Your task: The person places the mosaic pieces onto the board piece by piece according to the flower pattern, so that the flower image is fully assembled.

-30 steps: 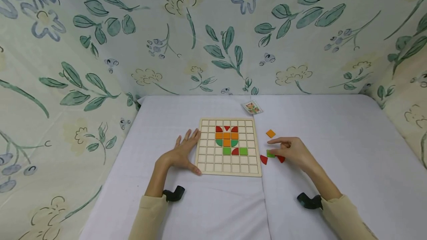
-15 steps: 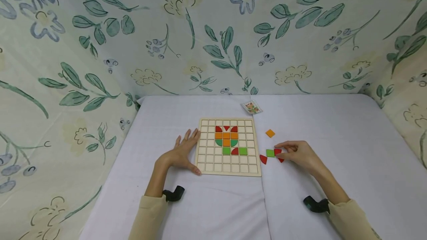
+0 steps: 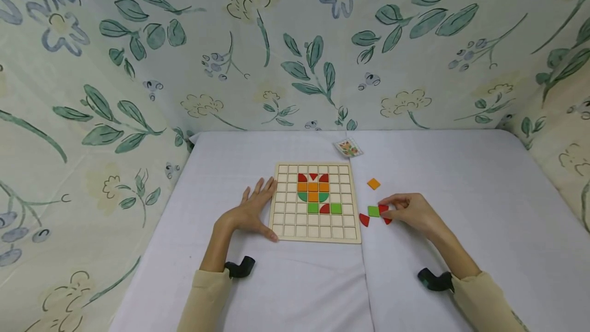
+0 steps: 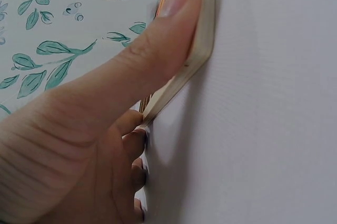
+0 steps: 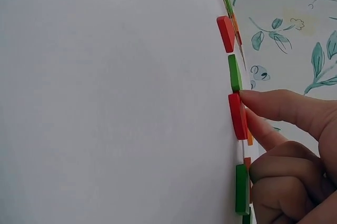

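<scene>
A square wooden grid board (image 3: 286, 218) lies on the white cloth, with red, orange and green tiles forming a tulip-like pattern. Along its left edge my left hand (image 3: 251, 214) rests with fingers spread, and the thumb touches its near left corner. To the right of the board, my right hand (image 3: 412, 214) pinches a red tile (image 3: 383, 209) between thumb and index finger, low over the cloth. Beside that tile lie a light green square tile (image 3: 373, 211) and a red quarter-round tile (image 3: 364, 220). Another red tile (image 3: 387, 221) is partly hidden by the thumb.
An orange square tile (image 3: 373, 184) lies farther back on the right. Behind the board is a small pattern card (image 3: 348, 148). In the right wrist view a dark green tile (image 5: 241, 190) stands out close by my curled fingers. Floral fabric (image 3: 304, 65) hangs behind the table.
My right hand has shifted slightly right from over the green tile and now holds a red tile, uncovering the green one. The left hand and the board have stayed put.
</scene>
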The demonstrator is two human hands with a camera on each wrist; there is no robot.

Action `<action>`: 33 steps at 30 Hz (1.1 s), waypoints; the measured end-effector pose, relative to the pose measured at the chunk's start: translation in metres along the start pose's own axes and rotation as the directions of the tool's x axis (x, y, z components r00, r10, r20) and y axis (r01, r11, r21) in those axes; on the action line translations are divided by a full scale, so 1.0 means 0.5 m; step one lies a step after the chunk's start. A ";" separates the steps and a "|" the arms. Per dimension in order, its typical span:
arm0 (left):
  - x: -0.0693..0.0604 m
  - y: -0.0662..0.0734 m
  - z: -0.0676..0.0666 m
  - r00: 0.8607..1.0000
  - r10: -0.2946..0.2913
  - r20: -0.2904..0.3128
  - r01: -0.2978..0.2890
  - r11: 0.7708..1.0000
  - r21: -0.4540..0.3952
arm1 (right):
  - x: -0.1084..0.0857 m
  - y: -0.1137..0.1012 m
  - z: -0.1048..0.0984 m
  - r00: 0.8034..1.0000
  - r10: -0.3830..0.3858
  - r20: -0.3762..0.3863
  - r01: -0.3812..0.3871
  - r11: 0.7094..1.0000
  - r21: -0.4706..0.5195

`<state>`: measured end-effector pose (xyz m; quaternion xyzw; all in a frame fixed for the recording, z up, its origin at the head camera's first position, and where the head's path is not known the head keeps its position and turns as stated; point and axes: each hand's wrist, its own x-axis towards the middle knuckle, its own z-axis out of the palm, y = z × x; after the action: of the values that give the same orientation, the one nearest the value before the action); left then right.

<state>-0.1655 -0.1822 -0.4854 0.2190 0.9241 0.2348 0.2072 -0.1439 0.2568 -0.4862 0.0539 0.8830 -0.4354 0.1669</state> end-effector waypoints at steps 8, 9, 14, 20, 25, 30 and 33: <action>-0.002 0.002 0.000 1.000 0.006 -0.009 -0.006 1.000 -0.011 | 0.007 -0.005 -0.002 1.000 0.029 0.002 -0.029 0.999 -0.016; -0.002 0.002 0.000 1.000 0.006 -0.009 -0.006 1.000 -0.012 | 0.009 -0.004 -0.003 0.999 0.032 -0.001 -0.032 0.999 -0.018; -0.003 0.002 -0.001 1.000 0.006 -0.010 -0.006 1.000 -0.014 | 0.016 0.002 -0.012 0.999 0.048 -0.018 -0.048 0.999 -0.006; -0.002 0.001 -0.001 1.000 0.008 -0.008 -0.008 1.000 -0.018 | 0.018 0.009 -0.022 0.998 0.054 -0.043 -0.054 0.999 0.000; 0.000 -0.003 0.001 1.000 0.006 -0.005 -0.006 1.000 -0.019 | 0.019 0.013 -0.027 0.997 0.060 -0.045 -0.061 0.998 -0.017; 0.001 -0.005 0.001 1.000 -0.006 0.007 0.006 1.000 -0.008 | 0.025 0.017 -0.028 0.998 0.051 -0.022 -0.051 0.999 -0.018; 0.000 -0.005 0.001 1.000 -0.004 0.004 0.004 1.000 -0.009 | 0.029 0.018 -0.027 0.999 0.047 -0.014 -0.047 0.999 -0.021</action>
<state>-0.1661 -0.1841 -0.4871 0.2165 0.9232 0.2379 0.2104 -0.1588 0.2722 -0.4900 0.0758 0.8873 -0.4213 0.1715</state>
